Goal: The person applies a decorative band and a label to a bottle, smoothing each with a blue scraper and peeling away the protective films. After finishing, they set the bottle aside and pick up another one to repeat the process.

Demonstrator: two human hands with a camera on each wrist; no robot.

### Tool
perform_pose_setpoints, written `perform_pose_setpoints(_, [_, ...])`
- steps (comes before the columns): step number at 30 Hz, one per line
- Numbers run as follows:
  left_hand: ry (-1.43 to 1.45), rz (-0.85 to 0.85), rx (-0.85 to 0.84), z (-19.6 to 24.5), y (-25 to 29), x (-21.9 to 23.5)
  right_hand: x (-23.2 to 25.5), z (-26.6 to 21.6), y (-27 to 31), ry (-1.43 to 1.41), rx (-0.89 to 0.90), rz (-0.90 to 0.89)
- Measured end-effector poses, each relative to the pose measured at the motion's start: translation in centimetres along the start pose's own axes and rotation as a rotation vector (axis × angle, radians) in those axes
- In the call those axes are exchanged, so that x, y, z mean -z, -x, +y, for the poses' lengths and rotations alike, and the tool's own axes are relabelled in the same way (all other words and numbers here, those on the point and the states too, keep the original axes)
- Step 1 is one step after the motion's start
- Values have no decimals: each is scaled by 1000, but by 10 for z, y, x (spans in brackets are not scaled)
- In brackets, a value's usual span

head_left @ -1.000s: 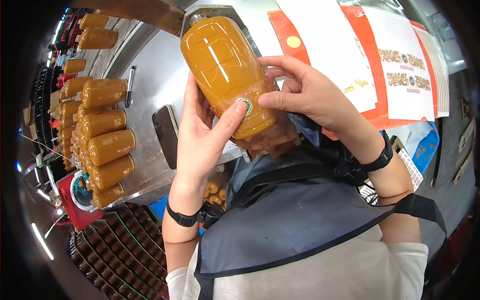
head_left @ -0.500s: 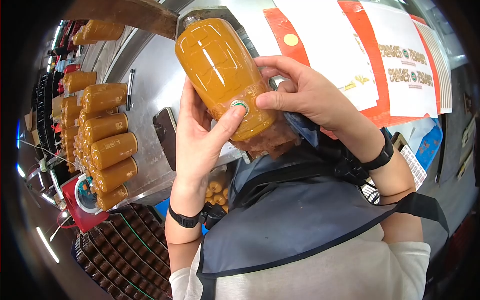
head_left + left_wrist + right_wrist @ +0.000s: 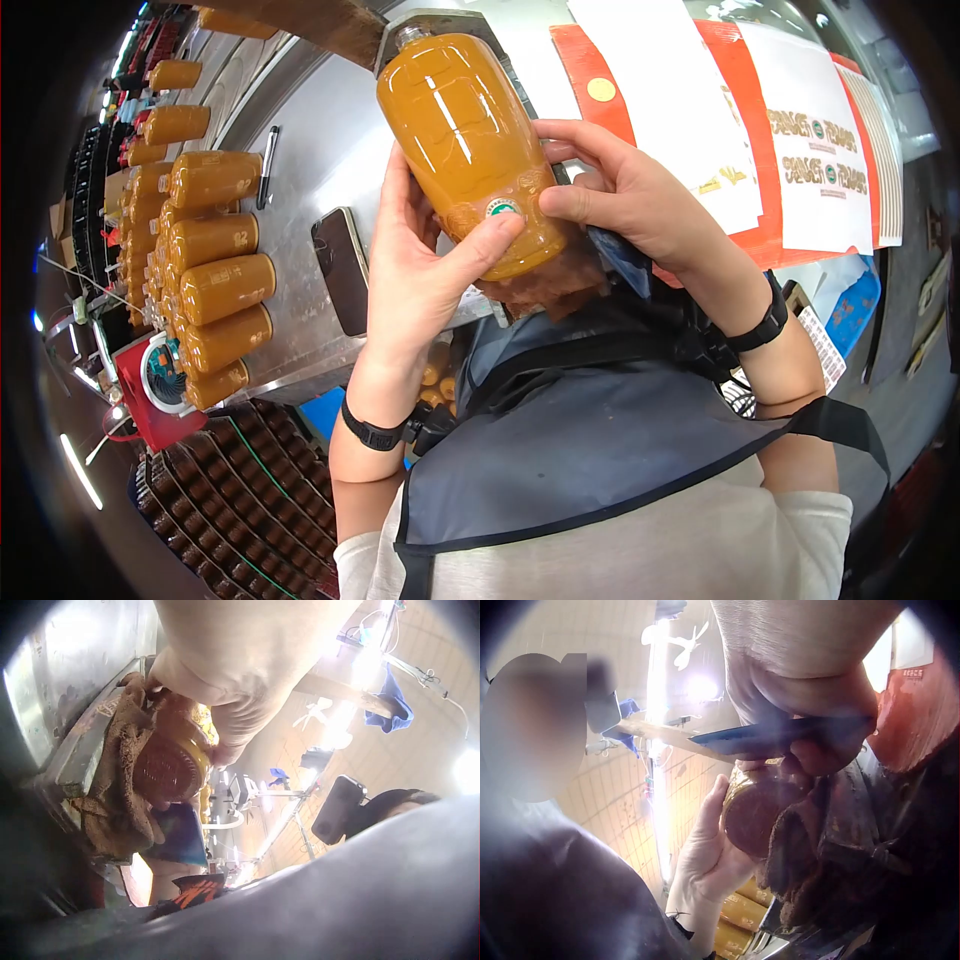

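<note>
A large bottle of orange-brown liquid (image 3: 465, 120) lies tilted in both hands in the head view, its neck toward the top. The left hand (image 3: 425, 260) grips its lower left side, thumb beside a round green-and-white emblem (image 3: 502, 208). On the other side the right hand (image 3: 625, 195) holds the bottle, thumb on the clear label film. A brown cloth (image 3: 550, 285) lies under the bottle's base. In the left wrist view the round base (image 3: 169, 771) shows beside the cloth (image 3: 120, 776); the right wrist view shows the base (image 3: 761, 814) too.
Filled bottles (image 3: 228, 288) stand in rows at the left, near a phone (image 3: 340, 270) and a pen (image 3: 268, 168) on the metal table. Printed label sheets (image 3: 815, 150) lie on red material at the right. A metal holder (image 3: 440, 20) is behind the bottle's neck.
The hands and bottle appear slightly farther right in the head view, as does much of the scene. The grip on the bottle looks nearly the same.
</note>
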State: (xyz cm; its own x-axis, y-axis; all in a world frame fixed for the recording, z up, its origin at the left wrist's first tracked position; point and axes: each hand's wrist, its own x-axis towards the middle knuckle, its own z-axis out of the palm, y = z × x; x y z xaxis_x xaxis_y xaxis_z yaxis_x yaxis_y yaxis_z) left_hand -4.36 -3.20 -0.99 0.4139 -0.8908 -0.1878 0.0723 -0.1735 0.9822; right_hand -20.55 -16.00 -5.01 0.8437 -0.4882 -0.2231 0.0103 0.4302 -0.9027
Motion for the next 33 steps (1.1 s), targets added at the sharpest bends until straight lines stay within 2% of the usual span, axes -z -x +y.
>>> perform_pose_setpoints(2, [7, 1, -8, -2, 0, 2, -2, -3, 1, -34, -7, 7])
perform_pose_setpoints(6, [37, -101, -47, -2, -1, 10, -4, 0, -2, -84, -5, 32])
perform_pose_setpoints(8, [-3, -127, -73, -5, -1, 14, -7, -5, -2, 125, 13, 59])
perform_pose_setpoints(11, [-96, -130, -120, -10, 0, 18, -17, -15, -4, 294, 63, 53])
perform_pose_setpoints(20, [-130, -145, -123, -15, -2, 22, -17, -11, -4, 160, 24, 37])
perform_pose_setpoints(24, [-151, -159, -133, -15, -2, 23, -13, -7, -5, 216, 21, 41])
perform_pose_setpoints(26, [-173, -172, -147, -16, 0, 23, -17, -7, -6, 183, 67, 76])
perform_pose_setpoints(28, [12, -132, -112, -22, 2, 23, -16, -7, -6, 183, 63, 68])
perform_pose_setpoints(33, [90, -119, -107, -20, 3, 19, -15, -12, -7, 215, 35, 63])
